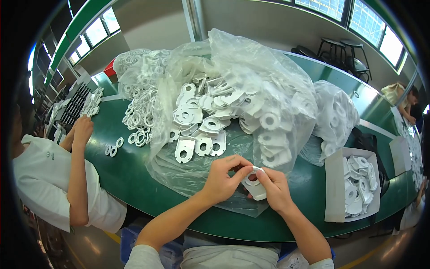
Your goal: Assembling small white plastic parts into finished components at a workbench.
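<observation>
Between my two hands, over the near edge of the green table, is a white plate-like part [257, 192] with a round hole and one rounded end. My left hand [226, 177] pinches its upper left side with thumb and fingers. My right hand [275, 186] grips the right side, its thumb pressed near the ring around the hole. Just beyond my hands, similar white parts [184, 149] lie in a loose heap on and inside a large clear plastic bag [264, 67].
White rings [139, 116] are piled left of the bag, a few lying apart. A white box [333, 188] of similar parts stands at the right, near a second filled bag [333, 112]. At the left a co-worker in a white shirt [53, 179] handles parts beside a dark stack [74, 105].
</observation>
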A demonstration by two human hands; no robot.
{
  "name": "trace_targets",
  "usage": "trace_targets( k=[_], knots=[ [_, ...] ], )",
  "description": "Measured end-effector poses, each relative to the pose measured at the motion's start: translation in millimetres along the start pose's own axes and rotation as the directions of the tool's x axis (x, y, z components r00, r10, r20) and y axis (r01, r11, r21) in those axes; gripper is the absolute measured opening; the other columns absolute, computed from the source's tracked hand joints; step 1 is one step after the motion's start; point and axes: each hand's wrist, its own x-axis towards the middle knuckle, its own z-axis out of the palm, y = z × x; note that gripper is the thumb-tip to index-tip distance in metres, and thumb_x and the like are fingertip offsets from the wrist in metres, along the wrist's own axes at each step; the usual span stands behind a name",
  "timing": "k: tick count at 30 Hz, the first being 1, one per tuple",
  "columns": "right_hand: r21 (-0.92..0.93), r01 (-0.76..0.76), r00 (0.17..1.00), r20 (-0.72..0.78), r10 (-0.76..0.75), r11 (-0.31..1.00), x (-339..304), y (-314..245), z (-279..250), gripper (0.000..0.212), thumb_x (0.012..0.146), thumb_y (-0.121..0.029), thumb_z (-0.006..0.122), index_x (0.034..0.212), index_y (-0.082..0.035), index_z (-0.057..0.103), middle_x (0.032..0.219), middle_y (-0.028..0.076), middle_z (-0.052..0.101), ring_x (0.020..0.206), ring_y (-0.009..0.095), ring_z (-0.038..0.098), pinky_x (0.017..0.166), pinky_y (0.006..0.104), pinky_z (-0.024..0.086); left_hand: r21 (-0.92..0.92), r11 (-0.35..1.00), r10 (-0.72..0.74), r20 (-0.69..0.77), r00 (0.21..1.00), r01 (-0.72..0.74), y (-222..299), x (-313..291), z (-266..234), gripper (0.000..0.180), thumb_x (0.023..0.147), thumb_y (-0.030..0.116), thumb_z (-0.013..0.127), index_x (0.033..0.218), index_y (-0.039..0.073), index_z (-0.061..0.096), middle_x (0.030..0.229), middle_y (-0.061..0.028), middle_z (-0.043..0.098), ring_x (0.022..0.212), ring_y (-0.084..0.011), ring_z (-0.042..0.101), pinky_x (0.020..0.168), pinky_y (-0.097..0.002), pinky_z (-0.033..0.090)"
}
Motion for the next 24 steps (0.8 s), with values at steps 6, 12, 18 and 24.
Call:
trace_targets(
  k=[6, 12, 18, 24],
  knots=[
    [0.073, 0.036, 0.999, -0.022, -0.035, 0.997, 6.4, 13.7, -18.7, 0.053, 0.102, -0.043, 0.033, 0.102, 0.003, 0.06, 0.085, 0.01, 0.067, 0.068, 0.017, 0.066, 0.06, 0.0271, 0.054, 0.204, 0.964, 0.148, 0.125, 0.981, -0.171, 7.6, 7.4, 4.9, 0.028, 0.074, 0.001, 0.073, 0.101, 0.001, 0.065, 0.086, -0.0082, 0.063, 0.071, -0.0182, 0.06, 0.063, -0.0269, 0.048],
    [-0.41, 0.13, 0.984, -0.061, -0.169, 0.903, -20.9, -37.0, -39.3, 0.042, 0.102, -0.032, 0.037, 0.097, 0.002, 0.062, 0.08, 0.006, 0.064, 0.068, 0.012, 0.059, 0.065, 0.0261, 0.047, 0.313, 0.903, 0.273, 0.115, 0.955, -0.295, 1.0, 17.0, -25.6, 0.011, 0.079, -0.002, 0.066, 0.09, -0.001, 0.067, 0.075, -0.0084, 0.062, 0.065, -0.0184, 0.059, 0.059, -0.0267, 0.045],
    [-0.756, -0.05, 0.616, -0.537, -0.576, 0.652, -110.5, -89.5, -116.4, 0.035, 0.1, -0.023, 0.044, 0.111, 0.006, 0.061, 0.095, 0.009, 0.067, 0.086, 0.013, 0.061, 0.076, 0.0269, 0.047, 0.378, 0.878, 0.293, 0.059, 0.954, -0.293, 6.2, 12.7, -18.2, 0.007, 0.082, -0.003, 0.063, 0.088, -0.001, 0.066, 0.074, -0.0088, 0.063, 0.059, -0.0166, 0.057, 0.054, -0.0264, 0.043],
    [-0.806, -0.575, 0.56, -0.516, -0.648, 0.145, -139.2, -58.4, -200.4, 0.037, 0.093, -0.025, 0.056, 0.118, 0.001, 0.058, 0.117, 0.018, 0.057, 0.114, 0.035, 0.05, 0.1, 0.0381, 0.037, 0.364, 0.842, 0.347, 0.2, 0.916, -0.399, -2.4, 6.8, -11.4, 0.008, 0.08, 0.006, 0.066, 0.088, 0.003, 0.066, 0.078, -0.0117, 0.063, 0.067, -0.0294, 0.062, 0.059, -0.0368, 0.05]
  ],
)
